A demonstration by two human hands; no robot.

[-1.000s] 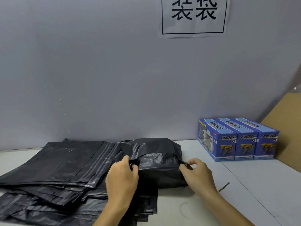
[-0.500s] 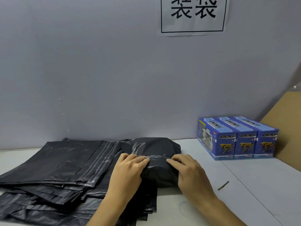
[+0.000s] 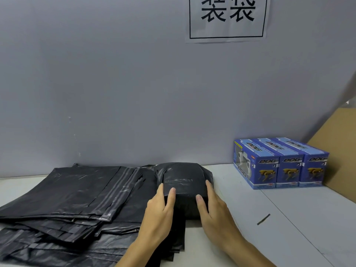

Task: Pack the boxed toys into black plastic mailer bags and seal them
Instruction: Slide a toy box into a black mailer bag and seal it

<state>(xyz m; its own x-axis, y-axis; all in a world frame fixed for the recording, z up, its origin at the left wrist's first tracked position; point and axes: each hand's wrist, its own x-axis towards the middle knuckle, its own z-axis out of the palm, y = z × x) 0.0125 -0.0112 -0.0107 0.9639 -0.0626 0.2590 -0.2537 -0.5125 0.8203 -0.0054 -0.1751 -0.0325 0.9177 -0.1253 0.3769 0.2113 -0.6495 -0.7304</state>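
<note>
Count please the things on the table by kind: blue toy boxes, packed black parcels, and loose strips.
Blue toy boxes: 3
Packed black parcel: 1
Loose dark strip: 1
Empty black mailer bags: a pile, layers too overlapped to count
Total counted: 5

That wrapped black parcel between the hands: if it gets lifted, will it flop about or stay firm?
Probably firm: the wrapped parcel shows squared, box-like edges under the plastic. Its glossy film looks slippery, so the left hand and right hand clasping both sides seems wise. Loose plastic at its far corners may sag.
</note>
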